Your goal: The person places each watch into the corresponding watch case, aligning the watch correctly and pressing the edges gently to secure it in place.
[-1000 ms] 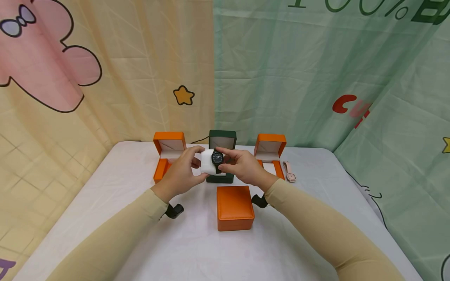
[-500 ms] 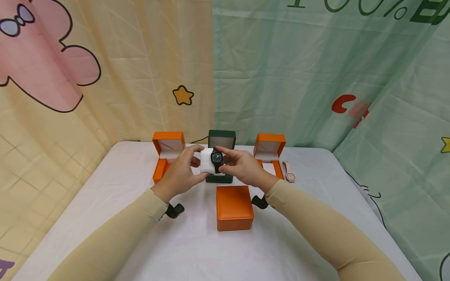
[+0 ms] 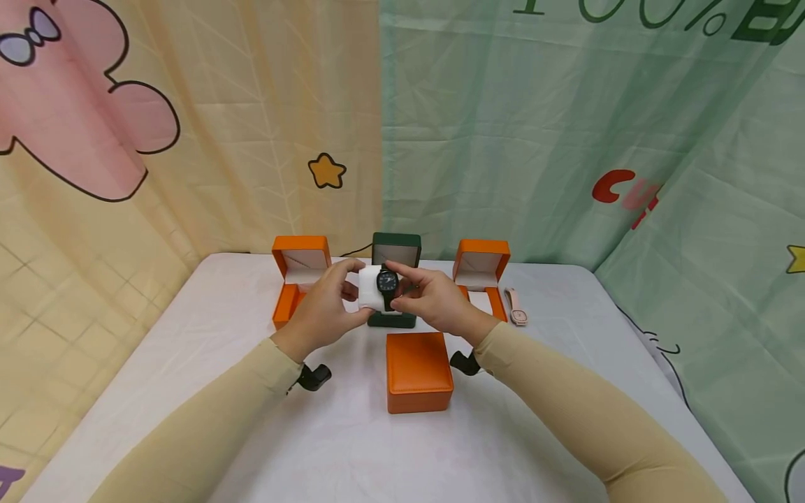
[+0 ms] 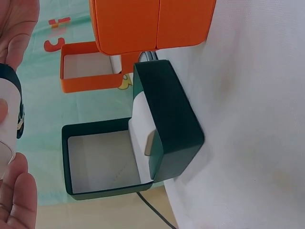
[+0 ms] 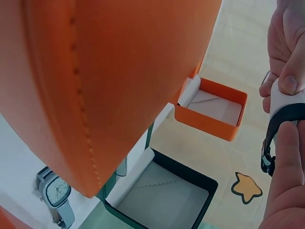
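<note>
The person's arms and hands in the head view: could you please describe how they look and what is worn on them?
The left sleeve and right sleeve are long, plain and beige. A small black device shows near each wrist. The left hand and right hand wear no gloves.

Left hand (image 5: 286, 52) grips a rounded white cushion (image 5: 285, 100), right hand (image 5: 287, 179) its black buckled watch strap (image 5: 286, 113); stitched orange leather-look box (image 5: 124, 71) fills upper left.

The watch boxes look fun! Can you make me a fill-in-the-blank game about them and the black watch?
The black watch is on a cushion coloured ____.
The middle box, between the left orange box and the right orange box, is coloured ____.
The front orange box has its lid ____.

Missing words: white; green; closed.
</note>
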Motion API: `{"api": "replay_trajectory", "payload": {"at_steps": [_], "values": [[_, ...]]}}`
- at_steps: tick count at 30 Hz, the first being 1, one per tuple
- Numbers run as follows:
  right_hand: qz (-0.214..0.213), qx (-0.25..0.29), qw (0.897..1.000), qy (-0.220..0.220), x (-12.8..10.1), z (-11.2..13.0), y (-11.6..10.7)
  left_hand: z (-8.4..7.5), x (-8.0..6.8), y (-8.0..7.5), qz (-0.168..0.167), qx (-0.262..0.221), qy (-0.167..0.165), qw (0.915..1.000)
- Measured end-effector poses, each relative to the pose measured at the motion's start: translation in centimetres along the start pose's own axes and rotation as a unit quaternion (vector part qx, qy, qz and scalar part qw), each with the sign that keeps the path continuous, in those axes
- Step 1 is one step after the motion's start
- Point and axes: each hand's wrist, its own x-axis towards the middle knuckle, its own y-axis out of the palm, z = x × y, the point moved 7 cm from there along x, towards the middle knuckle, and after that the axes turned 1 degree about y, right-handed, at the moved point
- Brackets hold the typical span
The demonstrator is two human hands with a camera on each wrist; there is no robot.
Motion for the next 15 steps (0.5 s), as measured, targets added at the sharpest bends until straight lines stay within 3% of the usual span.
{"api": "replay_trajectory", "payload": {"at_steps": [6,15], "values": [[-0.003,-0.002,1.000,0.008,-0.09,-0.11,0.09,0.10,0.28,-0.04,0.009,-0.006,0.007,0.9999],[0.005,-0.029,0.999,-0.014,-0.31,0.33,-0.09,0.12,0.28,-0.06,0.017,-0.018,0.005,0.9997]]}}
